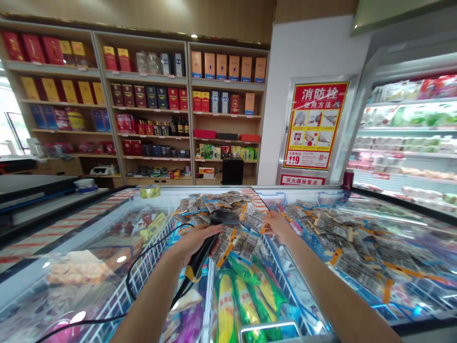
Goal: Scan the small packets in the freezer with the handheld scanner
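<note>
My left hand (194,243) is closed round the handle of a black corded barcode scanner (217,224), whose head points at a heap of small clear snack packets (221,205) in an open chest freezer (150,267). My right hand (278,225) reaches over the same heap and its fingers pinch the edge of one packet with an orange stripe. The scanner's black cable runs down and to the left across the freezer glass. Green and yellow corn packs (243,305) lie in the compartment just below my hands.
A white wire divider (143,276) splits the freezer bins. More striped packets (374,247) fill the right bin under glass. Shelves of boxed goods (150,105) line the back wall, a chilled display case (410,138) stands at the right, and a counter (35,190) at the left.
</note>
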Demonstrator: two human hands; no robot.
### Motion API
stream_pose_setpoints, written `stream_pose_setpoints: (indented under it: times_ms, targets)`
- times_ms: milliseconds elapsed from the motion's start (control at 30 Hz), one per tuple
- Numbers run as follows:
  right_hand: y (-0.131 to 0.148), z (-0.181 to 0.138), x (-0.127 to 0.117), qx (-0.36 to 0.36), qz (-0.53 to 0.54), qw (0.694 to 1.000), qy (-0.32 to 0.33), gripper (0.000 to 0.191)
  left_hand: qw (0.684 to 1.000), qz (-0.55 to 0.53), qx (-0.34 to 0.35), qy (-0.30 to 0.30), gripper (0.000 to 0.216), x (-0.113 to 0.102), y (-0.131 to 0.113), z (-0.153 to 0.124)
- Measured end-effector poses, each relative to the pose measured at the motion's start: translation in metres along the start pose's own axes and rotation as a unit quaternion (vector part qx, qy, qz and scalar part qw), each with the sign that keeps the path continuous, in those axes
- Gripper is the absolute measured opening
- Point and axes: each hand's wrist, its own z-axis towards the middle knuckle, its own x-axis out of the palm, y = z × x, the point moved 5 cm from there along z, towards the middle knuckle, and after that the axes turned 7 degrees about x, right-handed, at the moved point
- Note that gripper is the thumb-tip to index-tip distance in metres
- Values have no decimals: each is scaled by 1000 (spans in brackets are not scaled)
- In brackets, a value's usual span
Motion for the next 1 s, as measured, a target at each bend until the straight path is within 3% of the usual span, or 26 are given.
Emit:
stream_pose_setpoints:
  times_ms: [167,233,300,433,667,1000]
  targets:
    - [7,-11,-30,-30,203,977,59,26,998,18,4,60,35,19,2,-1]
    - [2,-12,-34,-8,225,971,74,24,996,22,3,81,36,25,4,-1]
    - [-5,-10,-38,26,239,969,49,15,995,29,0,95,37,29,6,-1]
    - [-15,1,-49,35,248,968,-1,6,995,29,-13,91,37,35,8,-2]
    - [-23,12,-80,20,241,967,-87,11,995,10,-14,97,34,44,13,-3]
    - [-20,9,-69,5,143,987,-67,11,993,20,-25,111,31,50,14,-6]
